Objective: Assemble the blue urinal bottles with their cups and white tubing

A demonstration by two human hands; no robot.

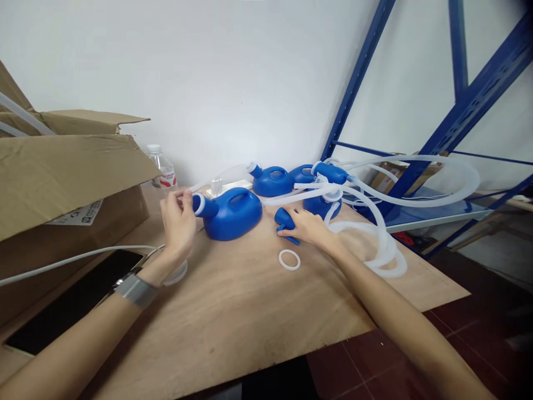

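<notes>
A blue plastic urinal bottle (235, 215) with a loop handle lies on the wooden table, its white-rimmed mouth facing left. My left hand (178, 219) is closed at that mouth, fingertips on its edge. My hand partly hides what the fingers touch. Closed around a small blue cup-shaped plastic piece with a flat flap (285, 219) is my right hand (308, 226), low over the table to the right of the bottle. A white sealing ring (289, 260) lies flat just in front of it. Another clear ring (177, 275) is partly hidden under my left wrist.
Behind are more blue bottles (272, 182) and coiled translucent hoses (385, 244). An open cardboard box (70, 172), a plastic drink bottle (165, 169) and a black phone (75, 300) with a white cable are on the left. A blue metal shelf frame (441, 122) stands right.
</notes>
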